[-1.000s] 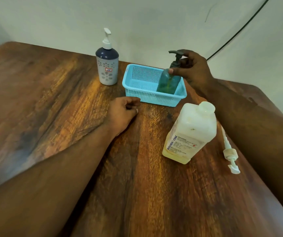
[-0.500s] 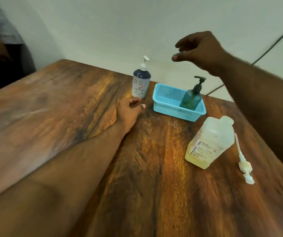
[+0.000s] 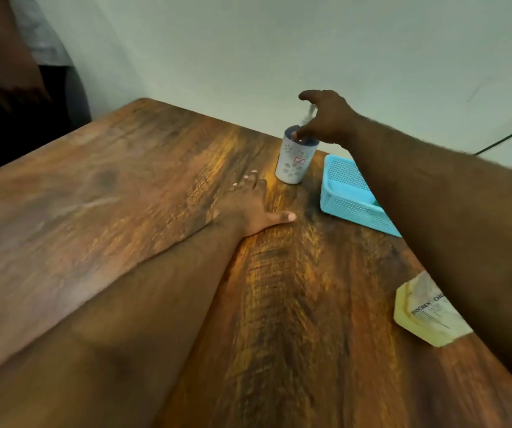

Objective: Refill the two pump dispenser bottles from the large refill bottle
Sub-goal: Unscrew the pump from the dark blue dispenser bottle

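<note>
Refill bottle (image 3: 430,313): nearest item, lying at right table (image 3: 124,211) edge, partly hidden under right forearm.
Left hand (image 3: 248,205): flat on wood, fingers straight, holding nothing.
Blue basket (image 3: 347,196): right of centre, mostly behind arm.
White patterned dispenser (image 3: 294,160): upright, long axis vertical, far side.
Right hand (image 3: 325,118): nearer hand, spread above dispenser's pump, fingertips at collar; grip not closed, pump blurred.

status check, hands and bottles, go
Right hand open, reaching over the white pump bottle, no grip visible. Left hand flat on table. Refill bottle untouched.
</note>
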